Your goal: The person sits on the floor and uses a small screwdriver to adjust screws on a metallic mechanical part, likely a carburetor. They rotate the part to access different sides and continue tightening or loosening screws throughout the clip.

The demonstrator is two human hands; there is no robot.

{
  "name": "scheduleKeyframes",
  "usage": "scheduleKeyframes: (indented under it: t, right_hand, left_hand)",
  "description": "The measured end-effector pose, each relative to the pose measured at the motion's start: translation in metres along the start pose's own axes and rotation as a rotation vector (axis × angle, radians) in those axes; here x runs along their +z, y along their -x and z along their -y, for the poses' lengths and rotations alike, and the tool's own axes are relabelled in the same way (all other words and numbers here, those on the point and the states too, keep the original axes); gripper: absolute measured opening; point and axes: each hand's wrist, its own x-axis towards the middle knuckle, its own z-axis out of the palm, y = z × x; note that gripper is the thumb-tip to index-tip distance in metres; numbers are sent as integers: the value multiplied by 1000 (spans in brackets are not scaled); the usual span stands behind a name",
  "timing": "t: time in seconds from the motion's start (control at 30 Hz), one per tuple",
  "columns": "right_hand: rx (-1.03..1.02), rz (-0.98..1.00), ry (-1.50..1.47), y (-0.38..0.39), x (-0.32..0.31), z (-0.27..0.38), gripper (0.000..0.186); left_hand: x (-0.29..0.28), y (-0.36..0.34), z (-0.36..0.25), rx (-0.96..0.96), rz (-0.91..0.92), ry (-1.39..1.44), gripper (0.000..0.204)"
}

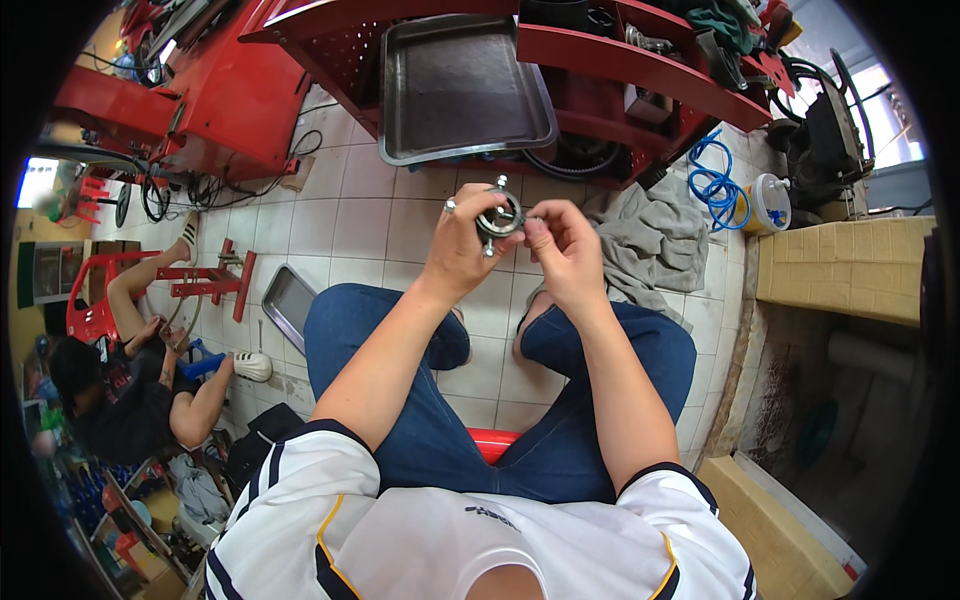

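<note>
A dark metal ring with several bolts sticking out around its rim is held up above the floor, between my knees and the red cart. My left hand is closed round the ring's left side, fingers curled behind it. At the ring's right side, my right hand pinches one of the bolts between thumb and fingers; most of that bolt is hidden. Bright bolt heads show above, below and to the left of the ring.
Ahead stands a red tool cart with a metal tray. A grey cloth, blue hose and white bucket lie to the right. Another tray is at left, where another person sits.
</note>
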Motion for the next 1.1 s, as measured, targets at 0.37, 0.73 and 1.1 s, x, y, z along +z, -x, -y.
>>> scheduleKeyframes:
  t: [0.37, 0.73, 1.1]
  right_hand:
    - [-60, 13, -102, 0, -3, 5, 23]
    - [177, -9, -102, -12, -30, -6, 51]
    - [113, 149, 183, 3, -8, 19, 52]
  left_hand:
    - [-1, 1, 2, 50, -52, 26, 66]
    - [-4, -4, -16, -517, 144, 817, 90]
    - [-8, 13, -16, -378, 88, 567, 98]
